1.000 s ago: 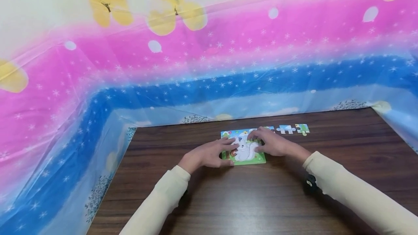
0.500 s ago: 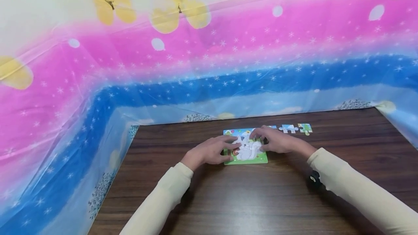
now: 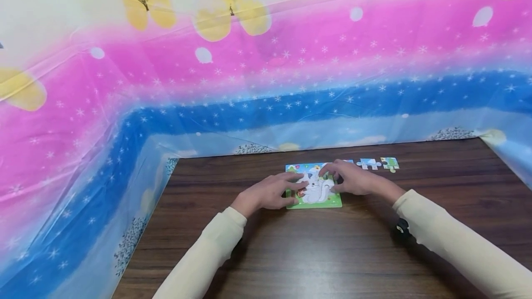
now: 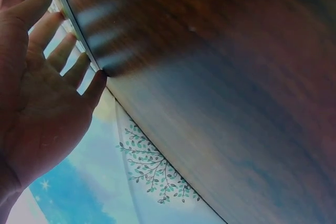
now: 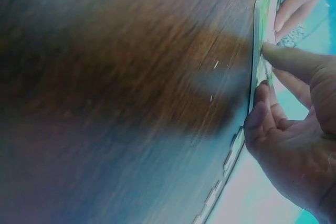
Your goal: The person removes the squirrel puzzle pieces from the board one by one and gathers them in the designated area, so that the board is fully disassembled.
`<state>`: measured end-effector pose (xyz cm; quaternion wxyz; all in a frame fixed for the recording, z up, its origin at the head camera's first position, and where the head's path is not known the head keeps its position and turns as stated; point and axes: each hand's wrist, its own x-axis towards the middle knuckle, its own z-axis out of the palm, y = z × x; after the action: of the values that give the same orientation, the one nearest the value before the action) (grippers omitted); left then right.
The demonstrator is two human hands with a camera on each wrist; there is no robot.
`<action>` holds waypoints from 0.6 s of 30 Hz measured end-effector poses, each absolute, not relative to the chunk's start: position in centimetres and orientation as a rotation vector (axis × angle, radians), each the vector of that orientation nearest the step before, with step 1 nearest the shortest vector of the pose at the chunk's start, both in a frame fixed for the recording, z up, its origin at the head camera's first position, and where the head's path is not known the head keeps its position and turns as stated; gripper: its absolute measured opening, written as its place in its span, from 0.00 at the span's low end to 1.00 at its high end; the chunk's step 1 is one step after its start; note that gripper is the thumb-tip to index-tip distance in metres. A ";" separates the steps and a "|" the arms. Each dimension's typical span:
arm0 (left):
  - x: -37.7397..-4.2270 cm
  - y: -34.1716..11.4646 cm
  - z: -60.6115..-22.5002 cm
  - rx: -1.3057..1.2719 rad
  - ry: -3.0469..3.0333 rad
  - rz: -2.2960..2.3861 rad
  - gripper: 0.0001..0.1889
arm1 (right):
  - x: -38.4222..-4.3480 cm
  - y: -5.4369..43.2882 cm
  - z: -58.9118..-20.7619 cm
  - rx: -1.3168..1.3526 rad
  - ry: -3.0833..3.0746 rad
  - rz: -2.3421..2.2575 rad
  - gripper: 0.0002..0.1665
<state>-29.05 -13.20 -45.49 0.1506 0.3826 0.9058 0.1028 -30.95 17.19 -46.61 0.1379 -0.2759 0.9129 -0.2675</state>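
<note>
Left grip point(image 3: 272, 191) rests spread on the puzzle point(image 3: 315, 193) while right grip point(image 3: 352, 178) bends over it, its hold unclear.

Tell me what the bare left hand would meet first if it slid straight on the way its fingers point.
Likely the bare right hand, across the flat, rectangular blue-and-green puzzle; exact heights are unclear.

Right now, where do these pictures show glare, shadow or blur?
Head view: pale glare on the table below the puzzle; left wrist view: dark and pale bands on the table beside the left hand; right wrist view: the table blurs toward lower left.
</note>
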 end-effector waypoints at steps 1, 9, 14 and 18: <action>-29.1 -13.2 -45.5 1.100 2.601 0.297 0.33 | -31.0 17.2 -46.6 -0.802 2.647 -0.764 0.27; -29.1 -13.3 -45.6 1.095 2.594 0.304 0.32 | -31.0 17.2 -47.0 -0.838 2.671 -0.771 0.28; -29.0 -13.3 -45.5 1.102 2.587 0.311 0.32 | -30.9 18.0 -47.7 -0.875 2.692 -0.848 0.28; -28.9 -13.4 -45.5 1.115 2.583 0.308 0.32 | -30.5 19.1 -48.0 -0.898 2.713 -0.952 0.28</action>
<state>-28.87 -13.38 -45.47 0.1551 0.3893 0.9016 0.1076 -30.51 19.07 -47.96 0.0647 -0.2974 0.8989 -0.3152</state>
